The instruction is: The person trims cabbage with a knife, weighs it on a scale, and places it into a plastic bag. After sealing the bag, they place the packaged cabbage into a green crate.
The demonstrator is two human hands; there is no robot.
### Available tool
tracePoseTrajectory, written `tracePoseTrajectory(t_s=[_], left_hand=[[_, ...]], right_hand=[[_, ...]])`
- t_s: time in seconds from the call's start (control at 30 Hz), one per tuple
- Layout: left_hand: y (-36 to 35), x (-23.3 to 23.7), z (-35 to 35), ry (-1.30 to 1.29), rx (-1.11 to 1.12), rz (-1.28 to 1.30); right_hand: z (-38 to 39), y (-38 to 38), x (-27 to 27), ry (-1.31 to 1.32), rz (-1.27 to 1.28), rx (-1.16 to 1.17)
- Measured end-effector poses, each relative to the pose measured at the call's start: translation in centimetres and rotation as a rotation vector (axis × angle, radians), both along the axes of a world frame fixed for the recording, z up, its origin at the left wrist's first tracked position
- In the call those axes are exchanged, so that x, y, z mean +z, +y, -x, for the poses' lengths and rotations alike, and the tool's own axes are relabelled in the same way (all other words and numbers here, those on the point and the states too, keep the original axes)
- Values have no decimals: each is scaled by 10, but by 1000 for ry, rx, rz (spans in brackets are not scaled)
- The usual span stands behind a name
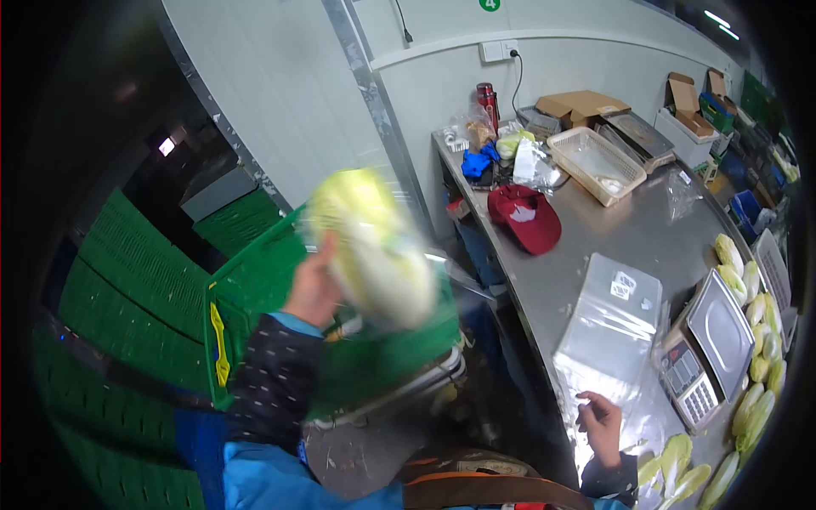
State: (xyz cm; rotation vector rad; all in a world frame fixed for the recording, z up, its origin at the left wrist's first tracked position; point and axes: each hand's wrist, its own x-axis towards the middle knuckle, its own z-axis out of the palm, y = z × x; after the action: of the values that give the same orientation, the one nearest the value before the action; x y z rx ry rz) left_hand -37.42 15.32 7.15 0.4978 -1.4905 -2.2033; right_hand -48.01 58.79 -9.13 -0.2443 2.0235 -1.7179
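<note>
Over a green plastic crate (pixel 255 285), the left hand (pixel 311 287) clamps a plump, film-wrapped napa cabbage (pixel 380 251); by the left edge of the steel worktop (pixel 627 225), the right hand (pixel 603 427) curls near glossy flat bags (pixel 605 327), its grip unclear.

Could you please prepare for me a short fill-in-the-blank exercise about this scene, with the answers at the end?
1. The person's ____ grip holds a cabbage.
2. The crate seen behind the cabbage is coloured ____.
3. The cap on the metal table is coloured ____.
4. The round wall sign shows the number ____.

Missing words: left; green; red; 4.
</note>
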Motion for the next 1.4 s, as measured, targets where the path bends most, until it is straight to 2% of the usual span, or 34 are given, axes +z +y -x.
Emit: tracePoseTrajectory(t_s=[0.07,0.13,0.17,0.2,0.23,0.27,0.3,0.33,0.37,0.4,0.47,0.53,0.6,0.63,0.7,0.73,0.77,0.8,0.83,0.87,0.9,0.93,0.97,1.0,1.07,1.1,1.13,1.17,1.2,1.23,1.27,1.33,1.37,1.4], left_hand=[[-97,-10,-28,-115,161,28],[-178,-32,-60,-390,283,156],[-228,-64,-78,-336,234,135],[-244,-72,-90,-508,350,118],[-288,-113,-106,-525,454,34],[-342,-167,-128,-477,438,-48],[-375,-204,-140,-603,461,99],[-389,-233,-137,-608,449,95],[-398,-258,-132,-723,446,145],[-393,-260,-122,-838,441,196],[-364,-257,-84,-837,351,175],[-389,-299,-70,-827,222,199],[-327,-229,-29,-675,99,-186],[-328,-226,-27,-704,33,-268],[-316,-216,-25,-742,107,38],[-377,-257,-42,-1184,65,244],[-371,-222,-29,-1441,-16,678],[-353,-196,-13,-1486,40,899],[-379,-204,-7,-1249,39,1222],[-303,-126,38,-1043,-37,1148],[-296,-129,66,-883,127,1463],[-256,-103,102,-537,42,1371],[-180,-64,136,-403,-49,1202],[-115,-42,161,-204,-213,1078],[22,-18,193,13,-574,933],[77,-24,201,17,-725,891],[131,-35,217,34,-898,845],[193,-60,217,36,-949,795],[234,-94,230,101,-1047,972],[264,-136,243,190,-987,1266],[290,-184,254,281,-903,1360],[317,-255,275,80,-926,1811],[292,-304,283,298,-872,1793],[264,-387,314,164,-996,1699]], right_hand=[[-11,-25,-1,-150,-11,-5],[-20,-43,-19,-139,-48,59],[-24,-51,-22,-138,-50,50],[-29,-60,-24,-106,-103,99],[-32,-69,-24,-77,-159,146],[-34,-79,-24,-79,-163,134],[-36,-88,-24,0,-227,207],[-38,-96,-22,76,-291,283],[-36,-114,8,-67,-464,325],[-35,-121,4,-74,-473,321],[-36,-126,-9,57,-401,378],[-34,-134,-6,73,-448,413],[-34,-136,-4,34,-430,431],[-35,-133,-8,11,-433,431],[-40,-119,-29,59,-451,394],[-47,-107,-38,111,-476,370],[-47,-103,-32,31,-584,383],[-51,-90,-44,57,-542,366],[-51,-82,-49,40,-530,361],[-51,-76,-46,102,-518,331],[-52,-70,-47,74,-517,290],[-52,-60,-51,88,-546,275],[-49,-52,-55,72,-565,286],[-48,-41,-55,128,-568,296],[-47,-12,-52,191,-527,261],[-49,5,-58,218,-515,208],[-47,20,-49,220,-489,160],[-56,50,-59,252,-494,67],[-60,78,-45,173,-542,-6],[-72,111,-39,188,-568,-153],[-88,152,-39,160,-597,-317],[-138,252,-56,127,-622,-646],[-165,285,-67,-3,-634,-885],[-205,337,-73,27,-639,-1055]])
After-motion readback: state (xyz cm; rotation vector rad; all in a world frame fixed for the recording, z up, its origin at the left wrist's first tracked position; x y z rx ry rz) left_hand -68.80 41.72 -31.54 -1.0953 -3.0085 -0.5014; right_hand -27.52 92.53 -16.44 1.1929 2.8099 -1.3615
